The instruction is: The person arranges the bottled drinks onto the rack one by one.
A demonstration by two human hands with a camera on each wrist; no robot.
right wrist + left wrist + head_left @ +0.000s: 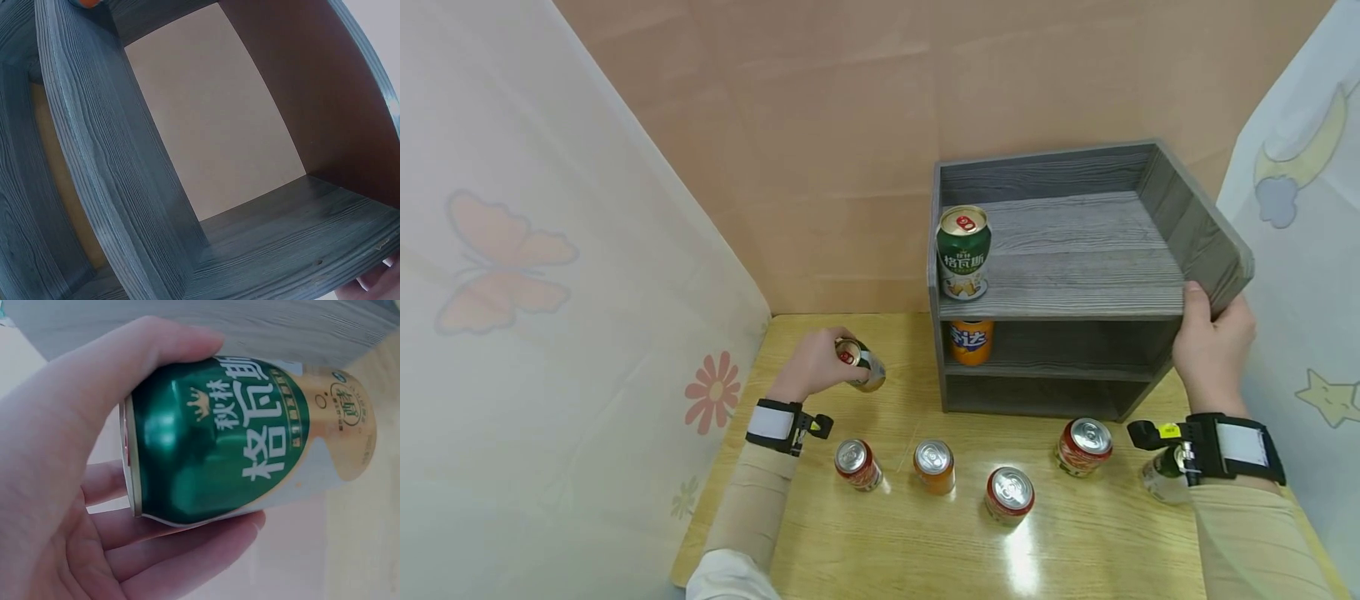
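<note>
My left hand (815, 364) grips a green and gold kvass can (219, 437), thumb on one side and fingers round the other. The can is tilted, just left of a grey wooden shelf (1063, 304). My right hand (1213, 342) holds the front edge of the shelf's right side panel, thumb on the inner face; in the right wrist view only its fingertips (374, 281) show at the corner. Another green kvass can (964, 254) stands upright on the shelf's top board at the left. Below it an orange soda can (972, 342) stands in the middle compartment.
On the wooden table (880, 558) before the shelf stand a red can (859, 465), an orange can (934, 467), a second red can (1009, 496) and a third red can (1083, 447). A green and white can (1163, 477) is partly behind my right wrist. Printed curtains hang at both sides.
</note>
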